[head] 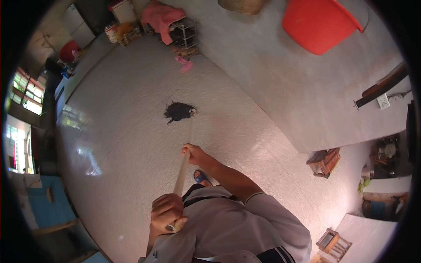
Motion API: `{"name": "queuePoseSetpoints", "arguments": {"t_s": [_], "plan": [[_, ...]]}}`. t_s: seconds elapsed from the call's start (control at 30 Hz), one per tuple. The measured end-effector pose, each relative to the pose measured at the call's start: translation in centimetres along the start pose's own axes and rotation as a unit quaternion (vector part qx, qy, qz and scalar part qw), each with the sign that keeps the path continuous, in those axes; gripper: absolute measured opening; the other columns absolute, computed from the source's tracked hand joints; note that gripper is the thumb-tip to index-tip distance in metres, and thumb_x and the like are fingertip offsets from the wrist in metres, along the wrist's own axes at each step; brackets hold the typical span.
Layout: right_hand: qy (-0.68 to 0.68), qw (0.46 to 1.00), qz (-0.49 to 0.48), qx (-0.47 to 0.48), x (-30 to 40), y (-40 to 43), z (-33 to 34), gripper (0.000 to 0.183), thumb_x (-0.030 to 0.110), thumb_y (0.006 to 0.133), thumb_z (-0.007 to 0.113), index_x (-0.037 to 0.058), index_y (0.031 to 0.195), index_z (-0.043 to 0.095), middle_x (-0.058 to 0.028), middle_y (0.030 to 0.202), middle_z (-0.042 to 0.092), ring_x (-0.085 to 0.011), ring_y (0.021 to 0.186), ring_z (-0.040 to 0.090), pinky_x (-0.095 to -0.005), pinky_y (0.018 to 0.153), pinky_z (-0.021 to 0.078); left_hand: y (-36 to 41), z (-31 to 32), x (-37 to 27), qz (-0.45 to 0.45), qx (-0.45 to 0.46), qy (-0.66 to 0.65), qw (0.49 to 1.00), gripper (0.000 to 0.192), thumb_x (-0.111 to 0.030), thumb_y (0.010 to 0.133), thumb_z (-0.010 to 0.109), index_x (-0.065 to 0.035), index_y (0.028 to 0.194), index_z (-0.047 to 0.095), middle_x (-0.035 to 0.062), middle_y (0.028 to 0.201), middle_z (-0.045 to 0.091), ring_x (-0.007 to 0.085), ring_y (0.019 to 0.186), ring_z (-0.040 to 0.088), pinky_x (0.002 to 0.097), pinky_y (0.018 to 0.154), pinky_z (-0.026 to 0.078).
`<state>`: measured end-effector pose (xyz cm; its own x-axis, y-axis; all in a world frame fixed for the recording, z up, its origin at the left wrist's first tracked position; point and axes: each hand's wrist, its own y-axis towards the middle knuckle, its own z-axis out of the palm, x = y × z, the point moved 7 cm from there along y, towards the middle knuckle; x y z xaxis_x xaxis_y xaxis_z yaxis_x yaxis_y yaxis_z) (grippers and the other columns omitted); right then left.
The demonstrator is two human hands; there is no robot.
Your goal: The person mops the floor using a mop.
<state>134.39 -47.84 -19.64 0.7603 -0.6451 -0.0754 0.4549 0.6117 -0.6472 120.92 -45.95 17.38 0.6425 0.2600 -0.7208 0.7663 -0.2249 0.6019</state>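
A mop with a pale pole reaches from my chest down to the floor. Its dark, shaggy mop head lies flat on the grey floor, joined to the pole by a light-coloured fitting. My left hand is wrapped around the top end of the pole, close to my body. Farther down the shaft, my right hand grips it with the arm stretched forward. A foot in a dark blue sandal shows just below my right forearm.
Pink slippers lie beside a metal shoe rack with a pink cloth over it. Small wooden stools stand at the right. A red tub is at the upper right, against the wall. Blue panels line the lower left.
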Motion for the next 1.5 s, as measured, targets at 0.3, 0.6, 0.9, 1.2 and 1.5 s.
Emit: {"name": "queuePoseSetpoints", "arguments": {"t_s": [0.3, 0.6, 0.9, 1.2, 1.5], "plan": [[0.113, 0.978, -0.167, -0.058, 5.7, -12.2, -6.1, 0.008, 0.003, 0.078, 0.047, 0.0054, 0.074, 0.040, -0.0056, 0.060, 0.043, -0.0148, 0.050, 0.045, -0.0256, 0.047, 0.0401, 3.1, 2.1, 1.7, -0.022, 0.116, -0.233, 0.965, 0.014, 0.001, 0.050, 0.057, -0.0062, 0.052, 0.045, 0.0058, 0.052, 0.050, 0.0184, 0.048, 0.052, 0.0359, 0.058, 0.049], [0.224, 0.871, -0.395, -0.186, 14.3, -20.6, -22.5, 0.013, 0.011, 0.076, 0.044, 0.0095, 0.065, 0.039, -0.0022, 0.052, 0.040, -0.0142, 0.044, 0.042, -0.0240, 0.044, 0.0405, 3.3, 13.5, 7.8, -0.023, 0.337, -0.297, 0.893, 0.006, -0.003, 0.072, 0.058, -0.0019, 0.077, 0.055, 0.0083, 0.081, 0.057, 0.0205, 0.078, 0.057, 0.0311, 0.072, 0.044], [0.333, 0.800, -0.405, -0.290, 22.4, -23.0, -40.1, 0.010, 0.015, 0.076, 0.041, 0.0086, 0.067, 0.039, -0.0059, 0.055, 0.040, -0.0198, 0.049, 0.043, -0.0326, 0.052, 0.0433, 5.5, 24.0, 12.8, -0.193, 0.386, -0.365, 0.825, 0.013, -0.008, 0.081, 0.051, -0.0003, 0.090, 0.056, 0.0035, 0.079, 0.054, 0.0087, 0.075, 0.050, 0.0236, 0.069, 0.038], [0.352, 0.853, -0.280, -0.264, 27.4, -10.3, -24.8, 0.005, 0.008, 0.078, 0.039, 0.0081, 0.073, 0.040, -0.0053, 0.063, 0.041, -0.0163, 0.051, 0.045, -0.0283, 0.047, 0.0424, 13.7, 15.9, 17.2, -0.282, 0.182, -0.284, 0.898, 0.016, -0.010, 0.080, 0.048, -0.0012, 0.075, 0.061, 0.0025, 0.066, 0.056, 0.0092, 0.065, 0.051, 0.0253, 0.061, 0.041], [0.105, 0.948, -0.105, -0.281, 23.2, -1.9, -3.8, 0.008, 0.011, 0.083, 0.038, 0.0052, 0.079, 0.039, -0.0064, 0.064, 0.040, -0.0148, 0.054, 0.044, -0.0267, 0.047, 0.0406, 11.5, 5.5, 15.1, -0.238, -0.093, -0.199, 0.946, 0.028, -0.020, 0.083, 0.052, -0.0007, 0.063, 0.052, 0.0073, 0.064, 0.054, 0.0218, 0.069, 0.054, 0.0360, 0.069, 0.042]]}}
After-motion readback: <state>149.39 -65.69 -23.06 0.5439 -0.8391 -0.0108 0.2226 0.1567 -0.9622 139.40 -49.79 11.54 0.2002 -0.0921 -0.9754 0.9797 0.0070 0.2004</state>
